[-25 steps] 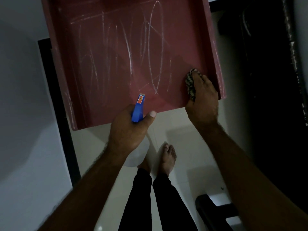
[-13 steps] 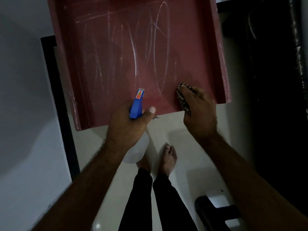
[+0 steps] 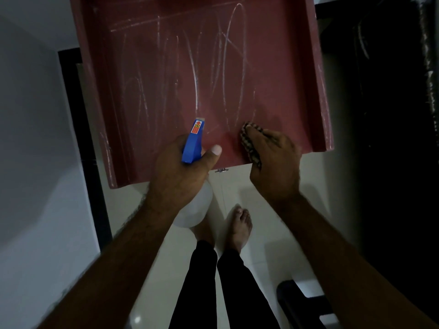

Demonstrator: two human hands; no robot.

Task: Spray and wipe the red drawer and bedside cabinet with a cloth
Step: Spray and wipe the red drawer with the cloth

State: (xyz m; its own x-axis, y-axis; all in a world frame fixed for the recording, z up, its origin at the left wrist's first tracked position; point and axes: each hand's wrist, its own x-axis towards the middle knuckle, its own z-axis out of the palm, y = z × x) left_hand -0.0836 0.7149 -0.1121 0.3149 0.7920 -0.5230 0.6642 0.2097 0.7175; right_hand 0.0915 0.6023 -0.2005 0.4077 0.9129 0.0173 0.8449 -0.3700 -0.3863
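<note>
The red drawer (image 3: 202, 67) was seen streaked with white across its inner base. A checked cloth (image 3: 248, 143) was pressed there, near the front edge, by the right hand (image 3: 273, 160), fingers curled over it. The spray bottle (image 3: 193, 143) was gripped by the left hand (image 3: 180, 172); its fill could not be told

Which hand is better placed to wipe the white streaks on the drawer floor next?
The right hand: it presses the cloth on the floor of the red drawer, close to the white streaks. The left hand grips the spray bottle, so it probably cannot wipe.
</note>
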